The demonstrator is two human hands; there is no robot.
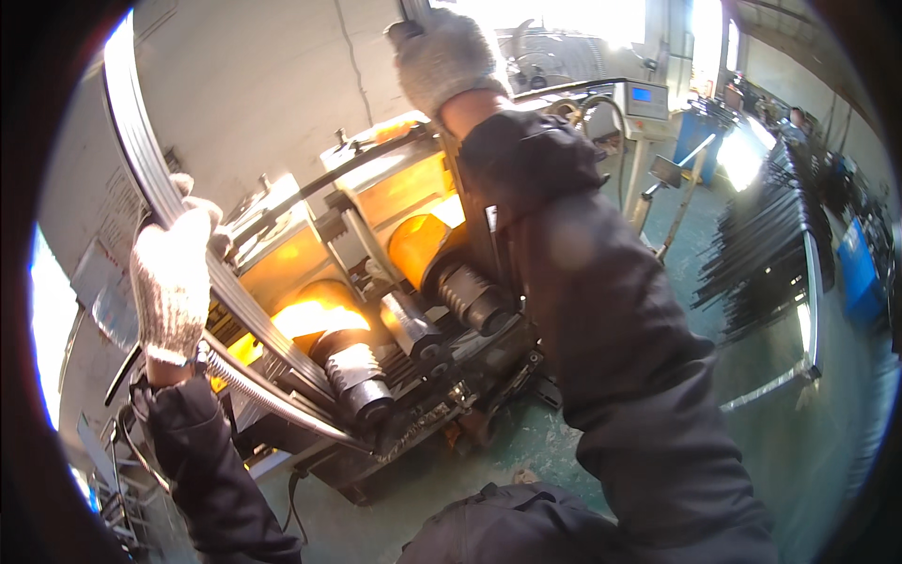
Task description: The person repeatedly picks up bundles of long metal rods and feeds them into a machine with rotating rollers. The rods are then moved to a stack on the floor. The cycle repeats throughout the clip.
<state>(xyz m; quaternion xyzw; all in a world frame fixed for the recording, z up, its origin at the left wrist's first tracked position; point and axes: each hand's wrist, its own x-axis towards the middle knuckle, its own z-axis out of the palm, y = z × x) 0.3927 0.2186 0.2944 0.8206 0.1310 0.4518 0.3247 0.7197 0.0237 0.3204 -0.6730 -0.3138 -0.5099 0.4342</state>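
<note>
A long grooved metal profile (141, 141) rises in a slight curve at the left, its lower part running down to a roller bending machine (404, 442). My left hand (174, 273), in a pale knitted glove, is wrapped around it. Higher up and further right, my gloved right hand (449, 61) is closed on a second metal bar (413, 9), which continues down behind my forearm. Whether both lengths belong to one piece cannot be made out. Below my hands, the machine carries dark ribbed rollers (352, 376) and brightly sunlit yellow housings (418, 249).
Beyond my right arm stands a control box (646, 99) with a small blue screen on a post. Many dark metal bars (766, 244) lie stacked on a rack at the right, near a blue bin (860, 273). A ribbed hose (272, 399) curves along the machine's left side. Another person (797, 117) is far back.
</note>
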